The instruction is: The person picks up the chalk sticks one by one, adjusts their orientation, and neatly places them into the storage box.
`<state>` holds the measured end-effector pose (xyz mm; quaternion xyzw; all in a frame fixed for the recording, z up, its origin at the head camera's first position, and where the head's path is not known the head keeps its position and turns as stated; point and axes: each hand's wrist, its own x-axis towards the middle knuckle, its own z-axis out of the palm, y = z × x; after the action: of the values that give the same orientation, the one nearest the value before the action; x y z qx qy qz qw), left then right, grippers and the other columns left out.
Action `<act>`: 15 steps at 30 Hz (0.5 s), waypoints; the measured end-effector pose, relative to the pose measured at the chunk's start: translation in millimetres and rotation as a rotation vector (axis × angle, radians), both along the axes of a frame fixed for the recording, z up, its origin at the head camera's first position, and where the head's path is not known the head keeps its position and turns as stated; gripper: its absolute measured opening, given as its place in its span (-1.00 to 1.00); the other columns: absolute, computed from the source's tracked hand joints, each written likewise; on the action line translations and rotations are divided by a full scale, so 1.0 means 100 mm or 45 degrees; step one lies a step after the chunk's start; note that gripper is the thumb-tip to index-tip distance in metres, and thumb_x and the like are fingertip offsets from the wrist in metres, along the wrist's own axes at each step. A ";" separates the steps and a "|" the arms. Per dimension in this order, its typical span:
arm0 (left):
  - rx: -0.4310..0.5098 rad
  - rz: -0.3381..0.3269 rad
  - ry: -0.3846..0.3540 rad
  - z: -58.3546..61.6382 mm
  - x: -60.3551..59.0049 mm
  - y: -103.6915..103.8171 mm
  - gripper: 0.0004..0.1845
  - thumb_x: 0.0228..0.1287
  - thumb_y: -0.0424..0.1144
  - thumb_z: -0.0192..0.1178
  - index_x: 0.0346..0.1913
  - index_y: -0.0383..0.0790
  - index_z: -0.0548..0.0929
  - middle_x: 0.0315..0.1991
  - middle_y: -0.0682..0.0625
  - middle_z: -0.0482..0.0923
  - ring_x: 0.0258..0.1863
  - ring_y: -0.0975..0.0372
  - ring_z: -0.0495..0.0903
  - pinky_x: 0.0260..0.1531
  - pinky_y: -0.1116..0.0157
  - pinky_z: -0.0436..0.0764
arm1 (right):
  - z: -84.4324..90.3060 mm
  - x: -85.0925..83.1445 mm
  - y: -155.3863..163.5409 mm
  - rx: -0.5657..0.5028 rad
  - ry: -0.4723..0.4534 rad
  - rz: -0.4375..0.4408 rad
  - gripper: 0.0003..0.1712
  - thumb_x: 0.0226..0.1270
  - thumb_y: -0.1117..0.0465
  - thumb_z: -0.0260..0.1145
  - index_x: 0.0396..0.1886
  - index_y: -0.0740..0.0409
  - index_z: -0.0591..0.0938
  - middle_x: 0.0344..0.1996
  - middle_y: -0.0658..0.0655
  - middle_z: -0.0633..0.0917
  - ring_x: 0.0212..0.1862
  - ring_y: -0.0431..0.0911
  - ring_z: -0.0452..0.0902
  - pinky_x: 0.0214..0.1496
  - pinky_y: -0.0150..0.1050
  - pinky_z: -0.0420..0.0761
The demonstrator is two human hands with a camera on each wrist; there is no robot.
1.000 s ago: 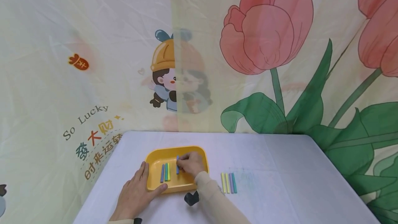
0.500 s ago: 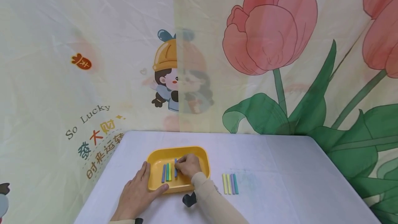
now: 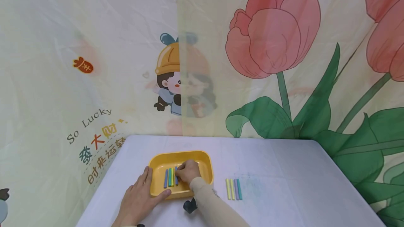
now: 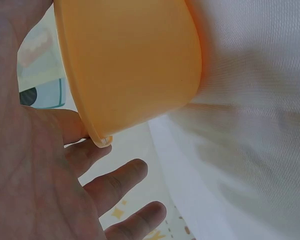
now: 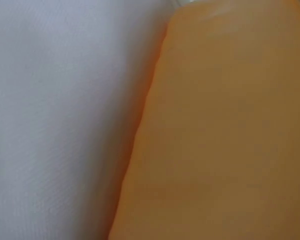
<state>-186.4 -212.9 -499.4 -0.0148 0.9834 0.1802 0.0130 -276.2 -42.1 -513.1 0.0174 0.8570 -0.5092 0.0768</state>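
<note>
A yellow tray (image 3: 161, 163) stands on the table. Inside it a purple chalk stick (image 3: 166, 178), a green chalk stick (image 3: 170, 177) and a yellow chalk stick (image 3: 172, 177) lie side by side. My right hand (image 3: 188, 171) reaches over the tray and pinches a blue chalk stick (image 3: 176, 183) just right of the yellow one. My left hand (image 3: 137, 193) rests against the tray's left and front rim, thumb along the front edge. In the left wrist view its fingers (image 4: 117, 185) are spread beside the tray's outer wall (image 4: 135, 65). The right wrist view shows only tray wall (image 5: 215, 125) and cloth.
Right of the tray, two pale yellow chalk sticks (image 3: 230, 189), a purple one (image 3: 236, 189) and a teal one (image 3: 240, 189) lie in a row. Faint green smudges mark the white tablecloth (image 3: 284, 185) beside them. A printed curtain (image 3: 202, 125) hangs behind the table.
My right hand has moved left and a little nearer with the blue chalk stick, bringing it close to the yellow stick in the tray. My left hand has stayed at the rim.
</note>
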 end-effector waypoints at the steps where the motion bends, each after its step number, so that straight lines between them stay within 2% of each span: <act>1: 0.000 0.002 0.000 0.00 0.00 0.00 0.42 0.01 0.73 -0.06 0.57 -0.46 -0.01 0.56 -0.41 0.00 0.44 -0.28 0.19 0.27 -0.36 0.26 | 0.00 0.00 -0.01 -0.002 0.006 0.003 -0.90 0.19 0.36 0.50 -0.49 0.19 0.74 -0.62 0.01 0.65 -0.53 -0.20 0.55 -0.51 -0.39 0.57; 9: -0.002 0.008 0.014 0.01 0.02 0.01 0.41 0.02 0.72 -0.03 0.57 -0.45 0.00 0.56 -0.39 0.01 0.44 -0.26 0.21 0.28 -0.34 0.27 | -0.02 -0.01 -0.03 -0.034 -0.003 0.015 -0.94 0.18 0.39 0.51 -0.43 0.24 0.76 -0.55 0.03 0.67 -0.53 -0.19 0.59 -0.51 -0.39 0.61; 15: -0.012 0.010 0.013 0.01 0.02 0.02 0.41 0.02 0.72 -0.04 0.57 -0.45 0.00 0.56 -0.40 0.01 0.43 -0.27 0.21 0.27 -0.35 0.27 | -0.04 -0.01 -0.03 -0.026 0.003 0.006 -0.89 0.11 0.37 0.56 -0.45 0.22 0.74 -0.54 0.01 0.66 -0.50 -0.19 0.59 -0.49 -0.37 0.62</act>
<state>-184.6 -211.4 -498.0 -0.0179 0.9842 0.1758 0.0072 -277.3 -45.3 -517.0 0.0140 0.8519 -0.5178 0.0771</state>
